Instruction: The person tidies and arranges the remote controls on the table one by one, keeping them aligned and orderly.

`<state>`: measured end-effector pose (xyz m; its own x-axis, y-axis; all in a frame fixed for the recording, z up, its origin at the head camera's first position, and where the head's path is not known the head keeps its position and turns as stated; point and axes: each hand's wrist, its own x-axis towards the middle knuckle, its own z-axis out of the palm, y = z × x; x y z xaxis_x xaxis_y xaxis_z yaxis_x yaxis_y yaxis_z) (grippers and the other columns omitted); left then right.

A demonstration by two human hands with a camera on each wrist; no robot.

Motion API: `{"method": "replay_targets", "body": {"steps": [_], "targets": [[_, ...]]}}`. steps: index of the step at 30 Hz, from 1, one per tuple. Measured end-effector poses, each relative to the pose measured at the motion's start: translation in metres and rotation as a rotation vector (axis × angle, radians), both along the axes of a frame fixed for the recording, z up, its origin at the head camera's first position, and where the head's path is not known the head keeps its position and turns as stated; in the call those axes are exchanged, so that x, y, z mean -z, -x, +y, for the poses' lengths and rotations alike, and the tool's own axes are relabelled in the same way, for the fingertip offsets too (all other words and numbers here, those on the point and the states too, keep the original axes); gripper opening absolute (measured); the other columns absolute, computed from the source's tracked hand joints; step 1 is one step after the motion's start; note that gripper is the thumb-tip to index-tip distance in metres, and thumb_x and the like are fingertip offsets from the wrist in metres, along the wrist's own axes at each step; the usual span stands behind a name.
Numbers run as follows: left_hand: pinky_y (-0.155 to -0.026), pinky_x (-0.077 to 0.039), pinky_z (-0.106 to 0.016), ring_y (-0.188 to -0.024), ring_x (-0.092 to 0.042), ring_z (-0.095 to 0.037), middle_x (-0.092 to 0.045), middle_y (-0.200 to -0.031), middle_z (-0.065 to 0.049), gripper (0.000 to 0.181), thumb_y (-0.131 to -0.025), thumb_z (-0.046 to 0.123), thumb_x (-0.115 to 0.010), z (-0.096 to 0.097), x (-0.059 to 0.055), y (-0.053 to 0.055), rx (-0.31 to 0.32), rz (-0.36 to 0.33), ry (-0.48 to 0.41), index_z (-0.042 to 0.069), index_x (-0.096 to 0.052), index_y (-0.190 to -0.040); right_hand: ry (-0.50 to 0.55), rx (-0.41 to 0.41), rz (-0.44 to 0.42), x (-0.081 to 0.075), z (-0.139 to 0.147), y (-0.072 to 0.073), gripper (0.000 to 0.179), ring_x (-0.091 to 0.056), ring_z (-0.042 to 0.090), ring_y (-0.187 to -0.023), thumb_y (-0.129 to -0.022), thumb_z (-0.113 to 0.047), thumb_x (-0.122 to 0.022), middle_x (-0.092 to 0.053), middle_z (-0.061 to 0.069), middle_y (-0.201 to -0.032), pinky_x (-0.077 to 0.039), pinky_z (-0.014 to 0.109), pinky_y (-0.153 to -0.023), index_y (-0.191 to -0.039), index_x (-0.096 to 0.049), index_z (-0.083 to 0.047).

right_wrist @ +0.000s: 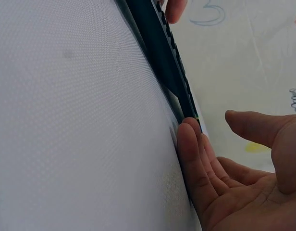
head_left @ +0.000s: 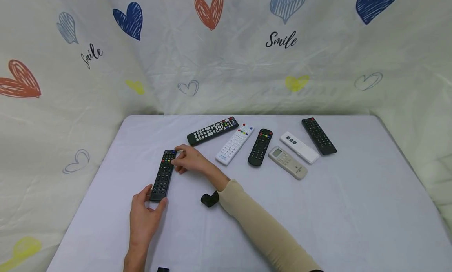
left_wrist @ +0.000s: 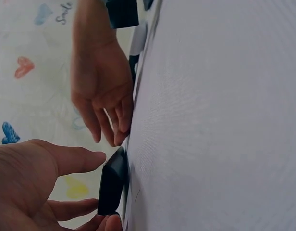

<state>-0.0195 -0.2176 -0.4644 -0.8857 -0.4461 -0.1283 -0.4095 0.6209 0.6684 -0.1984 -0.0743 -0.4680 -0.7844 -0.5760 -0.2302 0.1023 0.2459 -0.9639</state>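
Observation:
A black remote control lies lengthwise at the left of the white table, its buttons facing up. Around its near end, the left hand has its thumb on one side and its fingers on the other. The left wrist view shows this grip from the end of the remote. At the far end, the right hand touches the remote's right edge with its fingertips. Its thumb stands apart from the remote in the right wrist view. The other fingers are loosely bent.
Across the back lie a black remote with white buttons, a white remote, a black remote, a beige one with a small screen, a slim white one and another black one. A small black object is beside the right sleeve.

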Motion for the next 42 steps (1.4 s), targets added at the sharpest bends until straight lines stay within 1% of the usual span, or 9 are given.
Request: {"method": "replay_targets", "body": {"steps": [4,9,17,21,27,31,36,39,42], "targets": [[-0.077,-0.044,-0.027,-0.106,-0.056,-0.031,-0.048,-0.141,-0.022,0.068,-0.093,0.021,-0.077,0.003,0.000,0.002,-0.027,0.066,0.029,0.005,-0.048,-0.152,-0.004,0.024,0.007,-0.002,0.004,-0.001,0.058,-0.076,0.030,-0.085,-0.100,-0.010,-0.069,-0.073,0.020,-0.111,-0.064,0.033,-0.071,-0.153,-0.046,-0.001],[-0.090,-0.045,-0.041,-0.128,-0.051,-0.035,-0.046,-0.144,-0.021,0.062,-0.093,0.020,-0.077,0.010,-0.001,0.006,-0.046,0.154,0.037,0.006,-0.052,-0.149,-0.012,0.057,0.011,-0.007,0.011,-0.002,0.056,-0.076,0.029,-0.087,-0.100,-0.010,-0.069,-0.073,0.019,-0.113,-0.064,0.032,-0.072,-0.151,-0.048,-0.002],[-0.099,-0.045,-0.049,-0.126,-0.050,-0.035,-0.049,-0.141,-0.020,0.055,-0.093,0.013,-0.077,0.022,-0.005,0.010,-0.040,0.295,0.060,0.005,-0.057,-0.143,0.007,0.072,0.056,-0.015,0.022,-0.002,0.053,-0.077,0.028,-0.087,-0.100,-0.012,-0.068,-0.071,0.019,-0.113,-0.064,0.034,-0.074,-0.149,-0.050,-0.002],[-0.096,-0.045,-0.045,-0.125,-0.050,-0.033,-0.050,-0.139,-0.018,0.052,-0.093,0.010,-0.076,0.028,-0.006,0.013,-0.022,0.329,0.063,0.006,-0.057,-0.142,-0.005,0.081,0.107,-0.021,0.030,-0.003,0.051,-0.077,0.030,-0.087,-0.101,-0.014,-0.067,-0.072,0.017,-0.111,-0.064,0.037,-0.078,-0.148,-0.051,-0.002],[-0.083,-0.038,-0.024,-0.121,-0.053,-0.027,-0.053,-0.135,-0.015,0.051,-0.094,0.011,-0.076,0.036,-0.005,0.019,0.026,0.371,0.052,0.008,-0.058,-0.141,-0.017,0.102,0.157,-0.029,0.041,-0.003,0.048,-0.077,0.032,-0.091,-0.102,-0.017,-0.065,-0.073,0.016,-0.111,-0.063,0.045,-0.083,-0.146,-0.053,-0.002],[-0.076,-0.035,-0.015,-0.115,-0.054,-0.024,-0.055,-0.134,-0.014,0.050,-0.093,0.010,-0.076,0.040,-0.002,0.023,0.056,0.380,0.043,0.009,-0.059,-0.140,-0.024,0.142,0.163,-0.029,0.050,-0.002,0.047,-0.077,0.034,-0.094,-0.102,-0.016,-0.065,-0.072,0.017,-0.112,-0.063,0.045,-0.085,-0.145,-0.053,-0.002],[-0.073,-0.035,-0.015,-0.103,-0.054,-0.022,-0.056,-0.132,-0.014,0.050,-0.093,0.008,-0.077,0.044,0.000,0.029,0.074,0.384,0.037,0.007,-0.060,-0.139,-0.022,0.181,0.166,-0.031,0.061,0.001,0.046,-0.077,0.036,-0.097,-0.102,-0.018,-0.066,-0.071,0.017,-0.115,-0.062,0.049,-0.088,-0.144,-0.055,-0.003],[-0.074,-0.036,-0.017,-0.108,-0.056,-0.025,-0.056,-0.131,-0.014,0.049,-0.092,0.007,-0.076,0.046,0.000,0.033,0.089,0.394,0.031,0.007,-0.060,-0.139,-0.026,0.195,0.183,-0.035,0.066,0.003,0.047,-0.077,0.035,-0.097,-0.102,-0.019,-0.067,-0.071,0.017,-0.117,-0.062,0.050,-0.089,-0.144,-0.055,-0.003],[-0.075,-0.037,-0.019,-0.111,-0.056,-0.027,-0.056,-0.132,-0.014,0.049,-0.093,0.007,-0.076,0.049,-0.001,0.036,0.102,0.386,0.029,0.007,-0.060,-0.139,-0.011,0.217,0.200,-0.038,0.072,0.003,0.046,-0.076,0.034,-0.098,-0.102,-0.017,-0.067,-0.071,0.017,-0.117,-0.063,0.044,-0.087,-0.144,-0.055,-0.002]]}}
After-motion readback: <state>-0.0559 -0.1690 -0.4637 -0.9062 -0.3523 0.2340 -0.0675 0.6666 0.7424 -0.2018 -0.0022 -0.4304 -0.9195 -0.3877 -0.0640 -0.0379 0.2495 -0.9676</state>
